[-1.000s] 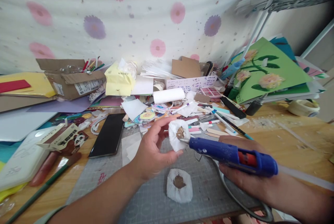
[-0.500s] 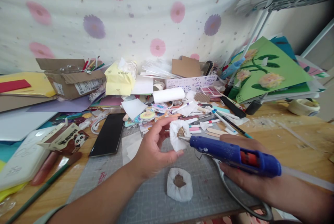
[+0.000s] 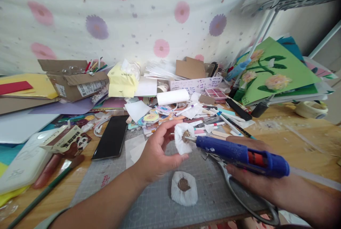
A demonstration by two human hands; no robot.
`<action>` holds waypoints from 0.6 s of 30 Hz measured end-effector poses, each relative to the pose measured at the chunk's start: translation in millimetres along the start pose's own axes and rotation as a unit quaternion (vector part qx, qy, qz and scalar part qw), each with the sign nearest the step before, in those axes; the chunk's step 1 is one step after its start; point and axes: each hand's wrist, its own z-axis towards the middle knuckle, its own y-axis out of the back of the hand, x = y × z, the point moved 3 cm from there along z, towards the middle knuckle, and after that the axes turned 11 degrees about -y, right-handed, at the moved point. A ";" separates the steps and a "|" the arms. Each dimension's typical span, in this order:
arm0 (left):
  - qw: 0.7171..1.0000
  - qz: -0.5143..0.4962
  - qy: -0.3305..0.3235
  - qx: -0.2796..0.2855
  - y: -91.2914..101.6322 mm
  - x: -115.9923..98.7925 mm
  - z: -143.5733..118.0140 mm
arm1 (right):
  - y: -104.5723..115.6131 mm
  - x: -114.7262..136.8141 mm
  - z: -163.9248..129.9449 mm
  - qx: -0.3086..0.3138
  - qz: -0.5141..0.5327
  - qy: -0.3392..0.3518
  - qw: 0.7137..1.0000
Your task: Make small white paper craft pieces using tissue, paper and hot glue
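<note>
My left hand [image 3: 160, 150] pinches a small piece wrapped in white tissue [image 3: 181, 147], with a brown centre turned toward the right. Wrapped round a blue hot glue gun [image 3: 226, 150], my right hand [image 3: 255, 175] is partly hidden behind the gun's body. The metal nozzle reaches the brown centre of the held piece; whether it touches there I cannot tell. A clear glue stick [image 3: 314, 178] juts from the gun's back end. Below the hands, a second tissue-wrapped piece [image 3: 183, 195] with a brown middle lies on the grey cutting mat [image 3: 144, 200].
Scissors [image 3: 231, 186] lie under my right hand. A black phone [image 3: 110, 138] rests left of the mat, beside a small panda carton [image 3: 66, 140] and a green-handled brush [image 3: 45, 193]. Pens, paper scraps and a white roll [image 3: 173, 97] crowd the back.
The glue gun's nozzle has shifted slightly from the tissue's lower right edge up to its brown centre. My left hand and the piece on the mat stay nearly the same.
</note>
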 end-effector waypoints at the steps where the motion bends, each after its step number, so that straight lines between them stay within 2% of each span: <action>1: 1.000 -0.006 0.001 0.000 0.0 -0.1 0.2 | 0.9 0.3 -0.6 0.000 0.004 0.000 1.000; 8: 0.999 -0.034 0.011 -0.012 0.9 0.4 1.7 | 1.2 1.6 -0.9 0.030 0.013 0.005 0.999; 14: 0.999 -0.041 0.014 -0.020 0.9 0.9 1.4 | 3.6 -1.4 -1.9 0.019 -0.010 0.010 1.000; 18: 0.999 -0.046 0.011 -0.026 1.0 0.4 1.8 | 5.5 -0.6 -2.5 0.010 0.019 0.017 1.000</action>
